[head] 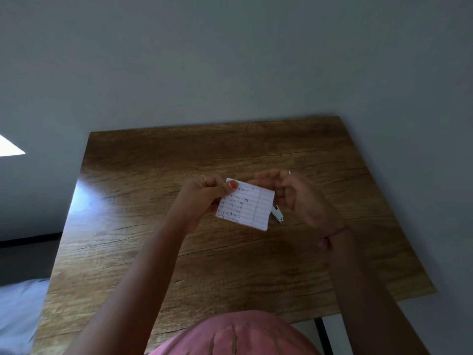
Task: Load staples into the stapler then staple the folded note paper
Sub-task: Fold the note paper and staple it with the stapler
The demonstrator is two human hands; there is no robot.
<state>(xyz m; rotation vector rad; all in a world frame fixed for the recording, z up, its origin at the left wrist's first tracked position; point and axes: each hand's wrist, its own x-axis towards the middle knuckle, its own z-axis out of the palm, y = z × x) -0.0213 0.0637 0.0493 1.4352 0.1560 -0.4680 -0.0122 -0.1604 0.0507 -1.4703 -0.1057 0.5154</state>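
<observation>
Both hands are up over the bench (153,226), sharing the folded note paper (245,204). My left hand (204,198) pinches the paper's left edge, thumb on top with the fingers curled behind. My right hand (294,193) meets the paper's upper right corner with fingers bent; I judge it a light pinch, though the fingertips are hidden behind the sheet and I cannot be sure.

What matters next is the stapler (277,213). It lies on the bench just beside the paper's right edge, partly hidden behind it, below my right hand and across the sheet from my left. Its long axis runs slantwise, from upper left to lower right. I judge the right hand should let go and reach down for it while the left keeps the paper. Whether it is loaded, I cannot tell.
</observation>
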